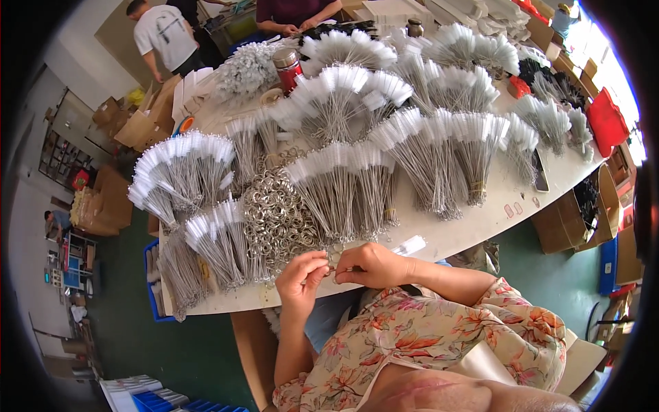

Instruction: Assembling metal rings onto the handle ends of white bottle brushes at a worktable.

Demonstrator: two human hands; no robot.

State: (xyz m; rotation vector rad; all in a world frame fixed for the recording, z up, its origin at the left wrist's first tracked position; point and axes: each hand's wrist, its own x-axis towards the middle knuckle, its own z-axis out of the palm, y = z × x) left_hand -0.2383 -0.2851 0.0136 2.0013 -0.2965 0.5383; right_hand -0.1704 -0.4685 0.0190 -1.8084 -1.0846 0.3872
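Note:
My left hand (301,275) and my right hand (371,265) meet at the near edge of the white table (467,230). Both pinch a small metal ring (334,259) between the fingertips, with thin wire brush handles hanging from it. Just beyond the hands lies a heap of loose metal rings (278,216). Bundles of white-tipped wire brushes (343,185) fan out behind the heap. One loose white brush (410,244) lies to the right of my right hand.
Many more brush bundles (439,137) cover the table. A red-lidded bottle (288,67) stands further back. Other people work at the far end (165,34). Cardboard boxes (573,220) and a blue crate (152,288) flank the table.

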